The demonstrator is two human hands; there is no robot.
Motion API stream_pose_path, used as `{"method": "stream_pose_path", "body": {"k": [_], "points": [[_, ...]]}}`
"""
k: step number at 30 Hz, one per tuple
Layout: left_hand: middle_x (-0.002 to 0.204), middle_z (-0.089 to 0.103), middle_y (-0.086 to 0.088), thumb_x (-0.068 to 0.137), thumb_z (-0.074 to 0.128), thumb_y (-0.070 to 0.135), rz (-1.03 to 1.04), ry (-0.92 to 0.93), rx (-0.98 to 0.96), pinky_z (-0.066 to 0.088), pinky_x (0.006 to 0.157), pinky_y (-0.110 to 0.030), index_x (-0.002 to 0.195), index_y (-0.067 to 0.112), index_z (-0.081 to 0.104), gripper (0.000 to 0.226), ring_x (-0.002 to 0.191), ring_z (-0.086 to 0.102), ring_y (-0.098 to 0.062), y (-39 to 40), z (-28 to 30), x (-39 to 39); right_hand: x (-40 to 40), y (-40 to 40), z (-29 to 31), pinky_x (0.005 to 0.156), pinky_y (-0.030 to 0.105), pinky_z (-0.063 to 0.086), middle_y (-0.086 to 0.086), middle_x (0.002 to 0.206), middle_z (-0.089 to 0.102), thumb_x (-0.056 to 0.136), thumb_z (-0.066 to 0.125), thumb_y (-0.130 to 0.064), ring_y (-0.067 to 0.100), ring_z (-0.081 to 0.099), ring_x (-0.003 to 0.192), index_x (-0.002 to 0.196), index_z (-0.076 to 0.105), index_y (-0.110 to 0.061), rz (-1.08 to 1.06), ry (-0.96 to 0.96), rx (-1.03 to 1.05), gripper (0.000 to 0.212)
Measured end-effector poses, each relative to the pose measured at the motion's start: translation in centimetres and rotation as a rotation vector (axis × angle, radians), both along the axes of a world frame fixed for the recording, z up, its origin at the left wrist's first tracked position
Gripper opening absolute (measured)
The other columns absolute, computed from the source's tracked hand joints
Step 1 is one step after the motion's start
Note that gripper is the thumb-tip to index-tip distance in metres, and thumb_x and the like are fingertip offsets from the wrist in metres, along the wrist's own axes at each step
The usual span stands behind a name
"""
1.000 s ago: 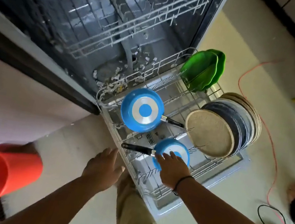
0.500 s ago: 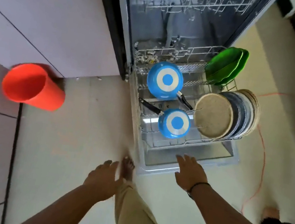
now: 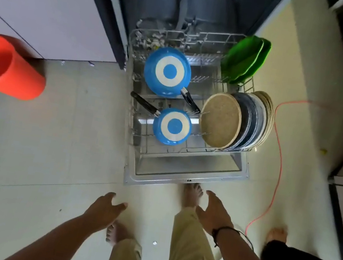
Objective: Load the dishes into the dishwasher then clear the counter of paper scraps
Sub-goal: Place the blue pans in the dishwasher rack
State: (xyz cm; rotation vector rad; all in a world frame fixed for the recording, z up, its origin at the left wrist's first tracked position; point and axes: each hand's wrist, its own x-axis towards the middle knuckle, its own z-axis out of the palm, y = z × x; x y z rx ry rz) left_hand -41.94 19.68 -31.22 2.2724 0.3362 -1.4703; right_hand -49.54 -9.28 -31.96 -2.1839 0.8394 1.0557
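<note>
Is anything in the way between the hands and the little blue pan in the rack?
Nothing visible. Both the left hand and right hand hang empty over bare floor, with only the open dishwasher door before the small blue pan.

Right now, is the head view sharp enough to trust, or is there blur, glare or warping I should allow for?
Head view: the lower rack, both blue pans and the stacked plates read sharply; wide-angle warping bends the frame edges and stretches the orange cup; the tub interior is dark and soft; no strong glare; both hands, left and right, show slight blur.
</note>
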Motion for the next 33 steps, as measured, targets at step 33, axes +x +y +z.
{"method": "stream_pose_path", "body": {"k": [33], "points": [[0.146,0.038,-0.021,0.081,0.057,0.065,1.928,0.134,-0.568,0.038,0.105,-0.050,0.150,0.016,0.024,0.090,0.127,0.044,-0.042,-17.0,-11.7,11.4,14.4,-16.1,-11.8,0.078,0.041,0.057,0.013,0.093,0.065,0.087,0.035,0.014,0.030,0.060,0.099,0.097,0.058,-0.007,-1.500,-0.101,0.861,0.033]]}}
